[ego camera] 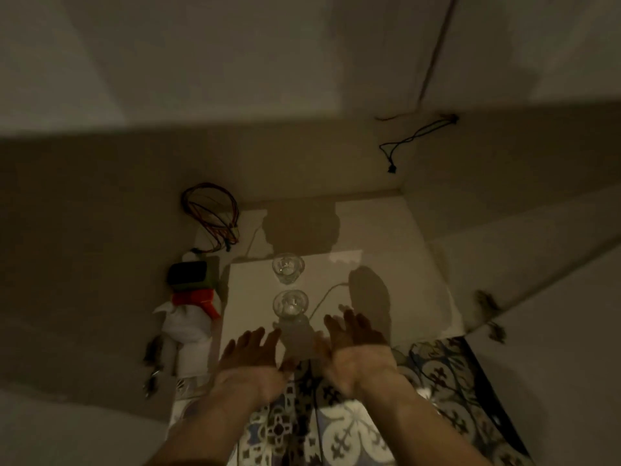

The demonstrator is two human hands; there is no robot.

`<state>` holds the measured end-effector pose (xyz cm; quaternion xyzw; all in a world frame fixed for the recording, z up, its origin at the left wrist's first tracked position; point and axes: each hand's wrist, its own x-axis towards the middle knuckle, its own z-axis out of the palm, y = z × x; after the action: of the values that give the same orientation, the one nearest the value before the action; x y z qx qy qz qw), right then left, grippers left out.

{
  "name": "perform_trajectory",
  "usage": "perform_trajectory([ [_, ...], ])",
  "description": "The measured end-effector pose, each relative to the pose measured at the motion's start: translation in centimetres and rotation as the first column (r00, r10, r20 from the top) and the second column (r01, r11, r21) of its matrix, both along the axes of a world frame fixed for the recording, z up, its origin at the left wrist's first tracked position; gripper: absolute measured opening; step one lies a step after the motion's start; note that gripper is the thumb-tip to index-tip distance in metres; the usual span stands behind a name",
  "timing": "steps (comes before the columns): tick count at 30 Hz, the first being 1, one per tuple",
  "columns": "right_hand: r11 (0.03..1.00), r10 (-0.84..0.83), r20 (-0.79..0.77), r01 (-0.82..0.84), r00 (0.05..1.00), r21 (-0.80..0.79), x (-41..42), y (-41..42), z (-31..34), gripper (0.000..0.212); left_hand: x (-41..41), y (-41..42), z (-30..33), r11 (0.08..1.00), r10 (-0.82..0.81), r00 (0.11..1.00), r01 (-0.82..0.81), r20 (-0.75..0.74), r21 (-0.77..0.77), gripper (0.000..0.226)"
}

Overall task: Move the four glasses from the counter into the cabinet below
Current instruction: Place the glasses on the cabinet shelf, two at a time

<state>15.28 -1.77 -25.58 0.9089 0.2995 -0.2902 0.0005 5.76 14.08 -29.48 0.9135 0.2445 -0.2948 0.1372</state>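
The light is dim and brownish. Pale walls (pixel 235 62) rise at twelve o'clock. A patterned tile floor (pixel 353 432) lies at six o'clock. A bundle of coloured wires (pixel 211 213) sits at ten o'clock, a black cord (pixel 413 139) at one o'clock.

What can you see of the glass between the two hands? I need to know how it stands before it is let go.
The nearest glass looks clear and blurred, so its detail is hard to tell. It seems upright on the pale shelf, in line with two other glasses behind it. The left hand and right hand flank it with open palms and spread fingers; whether either touches it cannot be told.
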Motion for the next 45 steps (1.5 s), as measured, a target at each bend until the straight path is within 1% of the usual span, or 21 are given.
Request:
perform_trajectory([
  [3, 0.997, 0.010, -0.019, -0.012, 1.000, -0.076, -1.7, -1.5, 9.1, 0.060, -1.4, -2.5, 8.4, 0.998, -0.033, 0.999, 0.032, -0.017, -0.055, 0.076],
  [5, 0.997, -0.009, -0.013, 0.008, 1.000, -0.071, -3.0, -2.6, 14.8, 0.066, -2.6, -3.8, 13.8, 0.996, -0.036, 0.999, 0.034, -0.023, -0.077, 0.075],
  [8, 0.998, -0.019, -0.004, 0.019, 1.000, -0.054, -4.9, -4.1, 22.3, 0.065, -4.3, -5.4, 21.5, 0.995, -0.032, 0.999, 0.030, -0.011, -0.100, 0.072],
  [11, 1.000, -0.012, 0.003, 0.012, 1.000, -0.018, -6.5, -5.5, 29.4, 0.062, -5.7, -7.3, 28.5, 0.991, -0.019, 0.999, 0.025, 0.048, -0.135, 0.070],
  [14, 0.999, -0.021, 0.021, 0.020, 1.000, 0.025, -8.4, -7.7, 35.7, 0.058, -7.1, -10.4, 34.5, 0.991, -0.020, 0.994, 0.034, 0.107, -0.129, 0.069],
  [17, 0.997, 0.007, 0.050, -0.011, 0.999, 0.071, -10.4, -10.5, 40.6, 0.056, -8.7, -13.7, 39.5, 0.991, -0.012, 0.991, 0.029, 0.132, -0.127, 0.073],
  [21, 0.991, -0.027, 0.117, 0.012, 0.993, 0.132, -12.0, -15.6, 48.9, 0.055, -10.5, -19.2, 48.3, 0.993, -0.028, 0.987, 0.046, 0.157, -0.111, 0.072],
  [25, 0.980, -0.048, 0.165, 0.015, 0.985, 0.200, -11.6, -19.7, 57.0, 0.054, -11.1, -22.6, 56.8, 0.993, -0.078, 0.976, 0.094, 0.202, -0.069, 0.074],
  [29, 0.956, -0.106, 0.249, 0.030, 0.963, 0.290, -10.3, -22.3, 63.7, 0.054, -9.9, -22.8, 64.6, 0.993, -0.097, 0.948, 0.111, 0.302, -0.028, 0.076],
  [34, 0.943, -0.137, 0.329, 0.022, 0.934, 0.332, -7.5, -23.9, 70.6, 0.054, -6.5, -21.4, 71.5, 0.996, -0.087, 0.879, 0.072, 0.470, 0.049, 0.079],
  [39, 0.934, -0.134, 0.421, -0.028, 0.897, 0.357, -3.4, -21.7, 74.7, 0.053, -1.9, -18.6, 74.0, 0.989, -0.140, 0.745, 0.075, 0.653, 0.126, 0.078],
  [42, 0.924, -0.147, 0.453, -0.041, 0.879, 0.380, -0.6, -19.6, 75.5, 0.052, 1.9, -16.1, 74.8, 0.984, -0.175, 0.703, 0.094, 0.690, 0.153, 0.080],
  [45, 0.920, -0.159, 0.449, -0.033, 0.880, 0.390, 2.9, -17.0, 75.9, 0.053, 6.2, -13.3, 75.6, 0.983, -0.182, 0.693, 0.106, 0.698, 0.151, 0.082],
])
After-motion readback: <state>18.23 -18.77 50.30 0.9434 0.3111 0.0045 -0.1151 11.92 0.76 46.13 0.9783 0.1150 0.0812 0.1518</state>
